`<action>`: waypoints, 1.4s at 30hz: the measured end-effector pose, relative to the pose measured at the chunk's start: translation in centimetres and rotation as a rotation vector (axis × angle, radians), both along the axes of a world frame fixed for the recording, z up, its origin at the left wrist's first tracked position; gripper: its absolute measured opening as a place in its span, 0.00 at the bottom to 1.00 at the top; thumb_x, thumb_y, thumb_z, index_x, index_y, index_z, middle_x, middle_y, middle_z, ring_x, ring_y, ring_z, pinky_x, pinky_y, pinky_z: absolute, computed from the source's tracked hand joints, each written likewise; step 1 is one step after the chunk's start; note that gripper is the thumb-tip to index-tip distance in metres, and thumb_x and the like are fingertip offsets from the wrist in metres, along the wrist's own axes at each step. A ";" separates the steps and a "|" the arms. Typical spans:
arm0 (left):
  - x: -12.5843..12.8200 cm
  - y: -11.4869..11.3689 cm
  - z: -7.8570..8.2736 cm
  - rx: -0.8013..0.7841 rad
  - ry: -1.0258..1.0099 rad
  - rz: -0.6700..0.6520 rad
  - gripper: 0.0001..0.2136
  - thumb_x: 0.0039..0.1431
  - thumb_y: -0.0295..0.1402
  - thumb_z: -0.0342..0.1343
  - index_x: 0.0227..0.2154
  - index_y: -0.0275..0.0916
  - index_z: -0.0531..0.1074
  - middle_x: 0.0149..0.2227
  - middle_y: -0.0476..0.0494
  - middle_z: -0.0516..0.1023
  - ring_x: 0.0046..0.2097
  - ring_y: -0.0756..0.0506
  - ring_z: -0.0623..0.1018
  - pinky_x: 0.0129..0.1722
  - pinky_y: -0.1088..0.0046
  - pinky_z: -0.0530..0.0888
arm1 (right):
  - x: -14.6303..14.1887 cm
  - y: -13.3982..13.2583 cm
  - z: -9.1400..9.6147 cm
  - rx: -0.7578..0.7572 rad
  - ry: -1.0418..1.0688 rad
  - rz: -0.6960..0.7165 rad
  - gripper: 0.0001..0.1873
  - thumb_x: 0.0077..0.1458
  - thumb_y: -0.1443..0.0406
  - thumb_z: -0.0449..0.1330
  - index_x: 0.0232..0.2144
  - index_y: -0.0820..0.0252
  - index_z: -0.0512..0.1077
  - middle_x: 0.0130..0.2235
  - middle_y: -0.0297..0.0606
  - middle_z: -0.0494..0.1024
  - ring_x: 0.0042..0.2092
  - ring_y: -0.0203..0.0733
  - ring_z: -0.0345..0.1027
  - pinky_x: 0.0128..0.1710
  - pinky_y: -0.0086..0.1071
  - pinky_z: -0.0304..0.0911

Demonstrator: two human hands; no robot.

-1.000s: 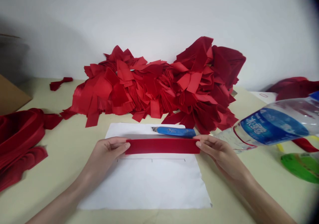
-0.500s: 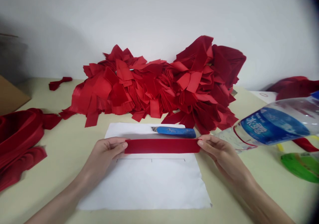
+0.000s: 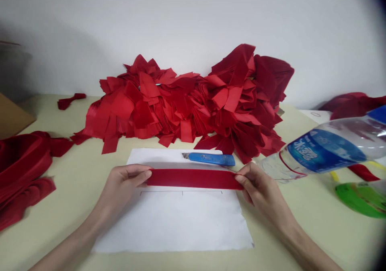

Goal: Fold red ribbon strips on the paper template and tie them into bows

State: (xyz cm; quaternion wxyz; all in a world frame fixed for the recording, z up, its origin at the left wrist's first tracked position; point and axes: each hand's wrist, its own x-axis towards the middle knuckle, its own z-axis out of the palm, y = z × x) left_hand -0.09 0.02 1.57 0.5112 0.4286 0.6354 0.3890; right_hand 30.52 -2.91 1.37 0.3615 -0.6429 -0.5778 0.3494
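A flat red velvet strip (image 3: 193, 178) is stretched level between both hands, just above a white sheet of paper (image 3: 177, 222) with a ruled line drawn on it. My left hand (image 3: 122, 186) pinches the strip's left end, thumb on top. My right hand (image 3: 261, 188) pinches the right end. Just behind the strip, a blue utility knife (image 3: 211, 159) lies on the paper, touched by neither hand.
A big heap of cut red strips (image 3: 193, 102) fills the back of the pale table (image 3: 75, 174). Red fabric (image 3: 21, 170) is bunched at the left near a cardboard box (image 3: 12, 116). At the right lie a plastic water bottle (image 3: 328, 148), a green object (image 3: 362, 198) and more red cloth (image 3: 356, 104).
The strip and both hands have shifted slightly downward and left toward the ruled line. The right end now sits a little lower. The view has drifted slightly.
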 end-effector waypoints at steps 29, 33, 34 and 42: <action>-0.1 -1.9 3.4 0.083 -0.246 -0.296 0.06 0.49 0.37 0.61 0.23 0.42 0.73 0.39 0.47 0.79 0.42 0.43 0.77 0.40 0.71 0.73 | -4.8 -0.7 6.1 0.132 0.208 0.441 0.06 0.59 0.61 0.55 0.30 0.55 0.68 0.36 0.37 0.76 0.44 0.44 0.69 0.41 0.35 0.64; -2.7 -0.5 5.4 0.189 -0.426 -0.115 0.04 0.48 0.36 0.56 0.26 0.44 0.75 0.40 0.47 0.79 0.48 0.36 0.74 0.46 0.60 0.72 | -1.4 -0.3 6.3 0.134 0.454 0.276 0.10 0.54 0.55 0.59 0.28 0.53 0.66 0.30 0.36 0.73 0.45 0.48 0.68 0.44 0.39 0.64; -3.1 -0.3 5.6 0.208 -0.445 -0.119 0.04 0.49 0.35 0.55 0.24 0.44 0.73 0.34 0.47 0.78 0.43 0.38 0.76 0.47 0.59 0.71 | -0.7 -0.2 6.0 0.110 0.466 0.279 0.12 0.53 0.54 0.60 0.27 0.53 0.66 0.29 0.36 0.73 0.43 0.47 0.69 0.43 0.39 0.64; -0.6 -0.5 4.0 0.171 0.275 -0.605 0.11 0.58 0.42 0.51 0.26 0.43 0.71 0.29 0.48 0.75 0.33 0.44 0.74 0.38 0.69 0.69 | 1.4 0.8 2.3 -0.177 0.245 0.369 0.16 0.52 0.51 0.59 0.28 0.57 0.65 0.28 0.35 0.71 0.33 0.41 0.64 0.35 0.34 0.60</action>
